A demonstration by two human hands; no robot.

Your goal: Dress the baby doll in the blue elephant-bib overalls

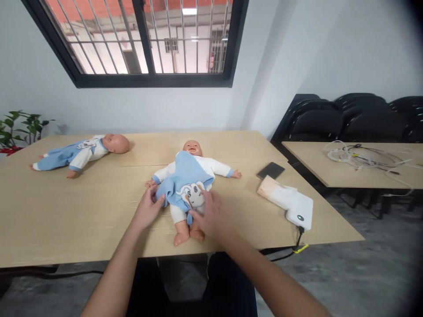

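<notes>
A baby doll (193,165) lies on its back in the middle of the wooden table (99,207), head away from me, bare legs toward me. Its blue romper (183,185) with a white elephant patch is bunched up over its belly. My left hand (149,207) pinches the romper's left edge by the doll's hip. My right hand (211,215) is closed on the romper's lower edge over the doll's thighs. A second doll (82,154) in a full blue and white suit lies at the far left of the table.
A dark phone (271,170), a pack of tissues (276,191) and a white power bank (300,211) with a cable lie at the table's right edge. A second table (317,163) with tangled cables, black chairs (346,119) and a plant (20,127) stand around.
</notes>
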